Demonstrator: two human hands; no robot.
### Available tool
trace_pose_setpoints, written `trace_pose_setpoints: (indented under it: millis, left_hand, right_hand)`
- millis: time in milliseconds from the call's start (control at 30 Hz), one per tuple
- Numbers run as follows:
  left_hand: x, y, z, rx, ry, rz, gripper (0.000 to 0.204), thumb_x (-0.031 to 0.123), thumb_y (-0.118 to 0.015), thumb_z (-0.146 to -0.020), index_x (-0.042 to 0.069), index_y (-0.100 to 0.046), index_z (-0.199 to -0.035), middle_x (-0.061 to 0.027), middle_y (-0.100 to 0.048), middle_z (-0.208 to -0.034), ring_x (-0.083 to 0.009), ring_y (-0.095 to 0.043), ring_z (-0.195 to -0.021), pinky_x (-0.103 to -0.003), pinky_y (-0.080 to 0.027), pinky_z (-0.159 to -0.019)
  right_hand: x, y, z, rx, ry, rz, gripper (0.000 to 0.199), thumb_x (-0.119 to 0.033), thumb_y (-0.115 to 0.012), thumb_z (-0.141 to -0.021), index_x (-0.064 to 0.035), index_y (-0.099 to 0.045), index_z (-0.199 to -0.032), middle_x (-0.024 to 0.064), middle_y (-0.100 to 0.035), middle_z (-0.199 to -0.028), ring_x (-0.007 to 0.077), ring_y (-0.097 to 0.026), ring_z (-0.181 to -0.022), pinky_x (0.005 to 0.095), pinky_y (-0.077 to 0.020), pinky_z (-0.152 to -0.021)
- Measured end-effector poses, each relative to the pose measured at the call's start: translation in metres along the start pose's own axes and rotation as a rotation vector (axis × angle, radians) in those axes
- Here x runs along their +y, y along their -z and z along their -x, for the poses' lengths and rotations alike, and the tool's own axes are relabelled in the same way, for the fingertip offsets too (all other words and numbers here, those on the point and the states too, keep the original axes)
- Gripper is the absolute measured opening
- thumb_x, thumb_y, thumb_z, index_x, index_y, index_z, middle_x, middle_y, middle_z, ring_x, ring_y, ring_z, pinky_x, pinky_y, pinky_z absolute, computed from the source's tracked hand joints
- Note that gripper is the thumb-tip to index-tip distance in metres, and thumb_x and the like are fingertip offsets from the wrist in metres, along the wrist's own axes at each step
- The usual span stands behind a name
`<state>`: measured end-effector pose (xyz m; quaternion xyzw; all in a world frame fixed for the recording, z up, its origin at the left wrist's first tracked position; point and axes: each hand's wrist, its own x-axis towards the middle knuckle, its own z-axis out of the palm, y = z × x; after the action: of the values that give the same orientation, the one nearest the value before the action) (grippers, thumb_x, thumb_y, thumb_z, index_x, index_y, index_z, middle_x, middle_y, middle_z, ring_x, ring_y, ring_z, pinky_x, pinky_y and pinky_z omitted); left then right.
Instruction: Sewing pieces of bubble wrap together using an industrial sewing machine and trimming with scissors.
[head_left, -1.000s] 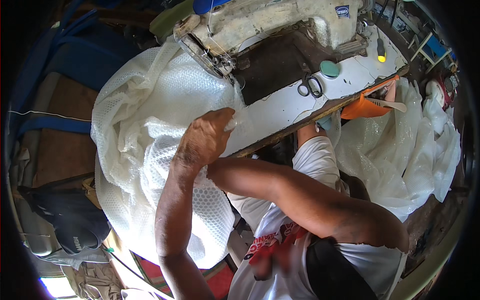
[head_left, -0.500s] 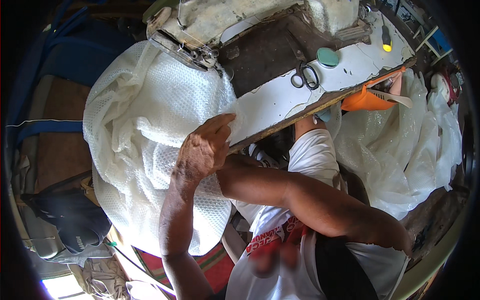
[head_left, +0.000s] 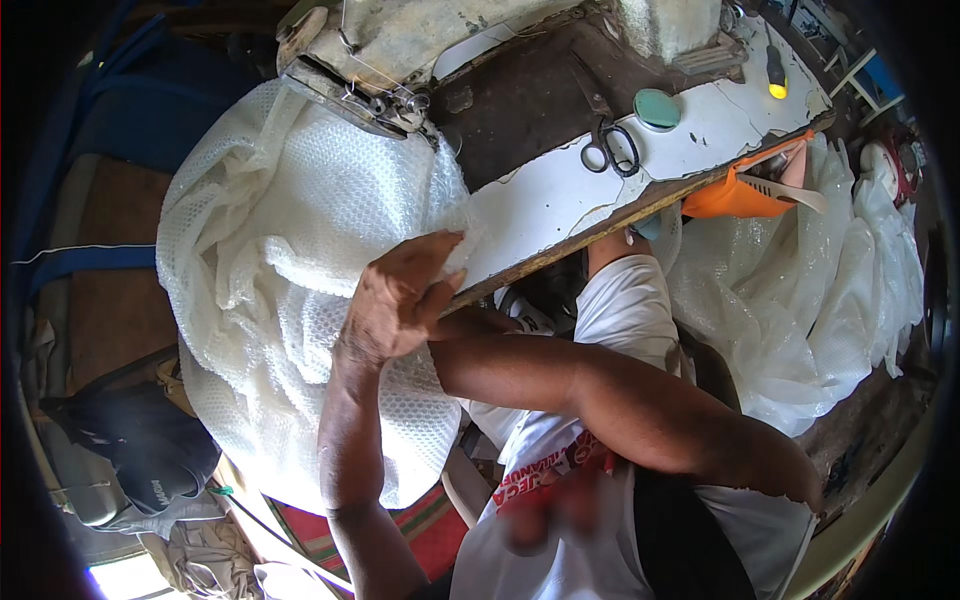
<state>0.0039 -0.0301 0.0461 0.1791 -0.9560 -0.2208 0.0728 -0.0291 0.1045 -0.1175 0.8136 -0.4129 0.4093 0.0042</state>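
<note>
A large bunched sheet of clear bubble wrap [head_left: 310,190] lies under the needle end of an old, worn sewing machine [head_left: 400,60] and hangs over the table's near left side. My left hand [head_left: 395,295] is over the sheet's right edge by the front of the table. Its fingers stretch to the right with the thumb apart, and I see nothing gripped in them. My right forearm [head_left: 510,370] crosses leftward below the table edge. The right hand itself is hidden behind my left wrist and the bubble wrap.
On the white table top [head_left: 540,205] lie black-handled scissors [head_left: 610,150], a round green piece [head_left: 656,109] and a yellow-ended screwdriver [head_left: 775,75]. An orange pouch [head_left: 735,197] hangs at the front edge. More clear plastic wrap [head_left: 780,300] is heaped at the right.
My left hand has shifted slightly left, and its thumb has spread away from the fingers. The bubble wrap has moved a little left in view; the right arm looks nearly unchanged.
</note>
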Motion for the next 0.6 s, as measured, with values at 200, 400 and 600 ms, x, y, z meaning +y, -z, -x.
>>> trace_pose_setpoints:
  millis: [200,400,600]
  left_hand:
    - [0.012,-0.014,0.011,-0.006,-0.188,-0.403,0.018,0.011,-0.071,-0.087,0.002,-0.067,-0.103,-0.0170,-0.065,-0.134,-0.0313,-0.061,-0.130,-0.040,-0.055,-0.104]
    - [0.013,-0.035,0.033,0.075,-0.112,-0.603,0.025,0.011,-0.062,-0.091,0.001,-0.059,-0.113,-0.0176,-0.054,-0.147,-0.0346,-0.054,-0.136,-0.046,-0.050,-0.108]
    - [0.005,-0.039,0.038,0.164,-0.177,-0.461,0.036,0.015,-0.062,-0.090,-0.002,-0.062,-0.122,-0.0233,-0.059,-0.137,-0.0366,-0.059,-0.128,-0.049,-0.052,-0.104]
  right_hand:
    - [0.005,0.013,0.019,-0.058,0.074,-0.021,0.022,-0.025,-0.058,-0.098,-0.0098,-0.070,-0.109,0.0156,-0.068,-0.105,0.0279,-0.068,-0.102,0.0443,-0.0544,-0.095]
    - [0.019,0.107,0.028,-0.793,0.066,-0.185,0.015,-0.024,-0.065,-0.095,-0.0101,-0.063,-0.090,0.0082,-0.065,-0.080,0.0233,-0.066,-0.064,0.0371,-0.0586,-0.057]
    - [0.060,0.189,-0.059,-0.007,-0.141,-0.073,0.036,-0.020,-0.072,-0.090,-0.0051,-0.066,-0.121,0.0131,-0.068,-0.118,0.0278,-0.068,-0.101,0.0416,-0.0572,-0.087]
